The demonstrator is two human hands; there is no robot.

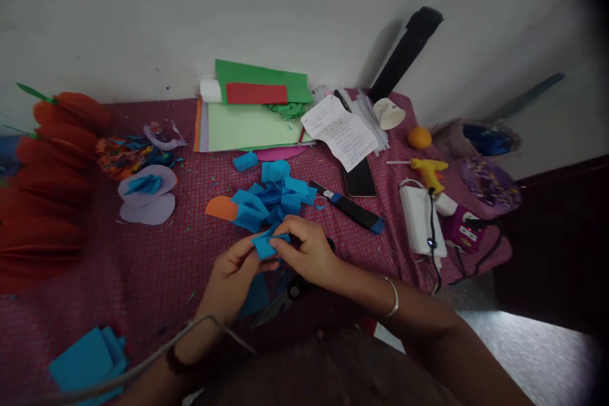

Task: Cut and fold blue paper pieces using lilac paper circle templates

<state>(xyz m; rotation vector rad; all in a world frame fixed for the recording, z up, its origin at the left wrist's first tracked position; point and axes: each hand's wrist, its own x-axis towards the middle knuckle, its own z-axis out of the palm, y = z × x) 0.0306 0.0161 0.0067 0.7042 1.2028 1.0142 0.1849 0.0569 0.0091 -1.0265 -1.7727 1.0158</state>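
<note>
Between both hands is a small folded piece of blue paper (267,246). My left hand (231,279) pinches its left side, fingers closed on it. My right hand (307,250) grips its right side between thumb and fingers. Just beyond the hands lies a pile of folded blue paper pieces (273,193), with an orange paper piece (221,208) at its left. Below my hands a pair of scissors (280,304) rests on the cloth, partly hidden by the right hand and wrist. Near them is a flat blue sheet (255,296).
A utility knife (352,210), phone (360,179) and written paper (340,133) lie right of the pile. Further right are a yellow glue gun (429,172), white power bank (421,219) and purple socket box (464,228). Red-orange paper pumpkins (47,184) stand left. A cable crosses my left wrist.
</note>
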